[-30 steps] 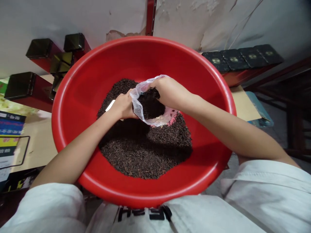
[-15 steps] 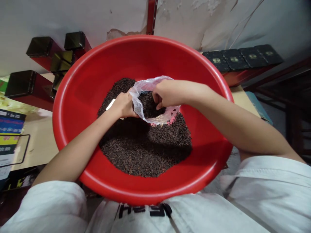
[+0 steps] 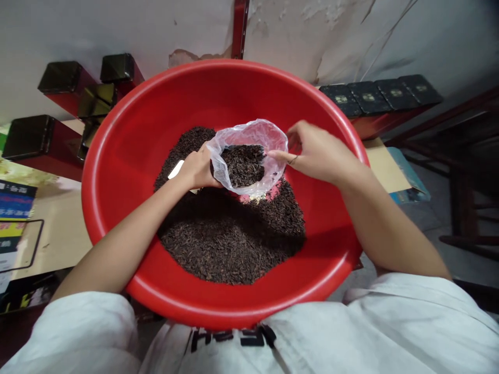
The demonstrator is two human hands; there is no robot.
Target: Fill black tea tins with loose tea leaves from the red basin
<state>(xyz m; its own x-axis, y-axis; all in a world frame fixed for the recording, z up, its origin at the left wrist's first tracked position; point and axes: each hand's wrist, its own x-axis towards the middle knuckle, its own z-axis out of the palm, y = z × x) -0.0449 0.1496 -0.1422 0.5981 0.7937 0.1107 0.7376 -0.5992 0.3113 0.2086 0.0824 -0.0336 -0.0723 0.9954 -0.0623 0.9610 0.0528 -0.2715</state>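
Observation:
A big red basin (image 3: 128, 135) sits in front of me with a heap of dark loose tea leaves (image 3: 230, 239) in its bottom. My left hand (image 3: 197, 169) is closed on the left edge of a clear plastic bag (image 3: 253, 136) that is partly filled with the dark leaves. The bag's mouth stands open above the heap. My right hand (image 3: 315, 150) hovers at the bag's right rim, fingers loosely apart, one finger touching the plastic, nothing held in it.
Dark square tins (image 3: 58, 78) with red sides stand at the back left. A row of flat black tins (image 3: 382, 93) lies at the back right. A cardboard sheet (image 3: 385, 163) and printed packaging (image 3: 17, 208) flank the basin. A peeling wall is behind.
My right hand has come out of the bag and moved right to its rim. The bag's mouth is wider open, showing the leaves inside. The left hand keeps its hold.

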